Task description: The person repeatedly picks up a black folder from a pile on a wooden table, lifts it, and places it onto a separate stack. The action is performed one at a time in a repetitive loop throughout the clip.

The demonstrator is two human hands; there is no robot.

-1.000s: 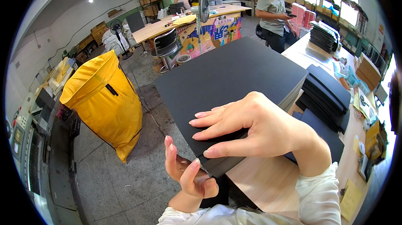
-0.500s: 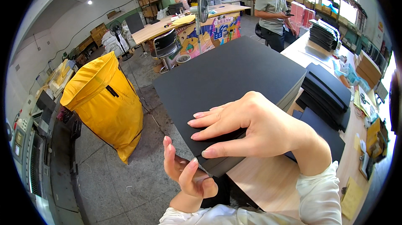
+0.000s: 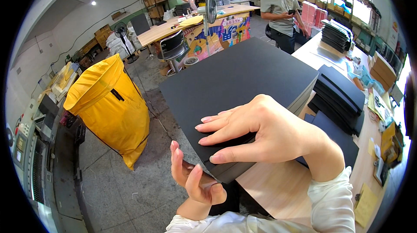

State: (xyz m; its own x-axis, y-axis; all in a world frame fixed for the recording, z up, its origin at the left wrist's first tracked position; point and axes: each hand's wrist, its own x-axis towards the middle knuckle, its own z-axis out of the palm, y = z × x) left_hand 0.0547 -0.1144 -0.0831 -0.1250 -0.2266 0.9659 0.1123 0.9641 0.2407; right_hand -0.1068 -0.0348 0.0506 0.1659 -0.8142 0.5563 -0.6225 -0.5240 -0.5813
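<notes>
Of the two hands, the right hand point(image 3: 260, 133) lies palm-down, fingers spread, while the left hand point(image 3: 191, 176) cups upward below it.

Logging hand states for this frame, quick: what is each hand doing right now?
Left hand: open, thumb and palm against the near corner of the black board stack.
Right hand: open, fingers flat on top of the same stack, gripping nothing.
</notes>
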